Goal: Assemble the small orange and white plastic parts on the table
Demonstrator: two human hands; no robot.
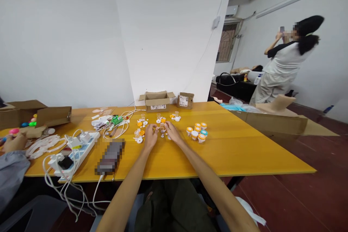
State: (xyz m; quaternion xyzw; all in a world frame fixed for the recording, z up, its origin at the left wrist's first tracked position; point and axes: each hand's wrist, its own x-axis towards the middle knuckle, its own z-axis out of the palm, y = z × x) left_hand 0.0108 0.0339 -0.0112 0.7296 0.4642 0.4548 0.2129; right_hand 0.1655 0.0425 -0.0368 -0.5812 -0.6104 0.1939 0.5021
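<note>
Both my arms reach forward over the yellow table (239, 152). My left hand (150, 135) and my right hand (172, 132) meet over a scatter of small white and orange parts (162, 129), fingers curled toward each other. What the fingers pinch is too small to make out. To the right of my right hand stands a cluster of small jars with orange, white and blue lids (197, 131). More small clear vials and lids (159, 117) lie just beyond my hands.
Open cardboard boxes (157, 101) stand at the table's far edge, another (40, 114) at the left with coloured balls. A white power strip (78, 148) with chargers and cables lies left. Another person's sleeve (12, 174) is at far left; a person (285, 61) stands in the back right.
</note>
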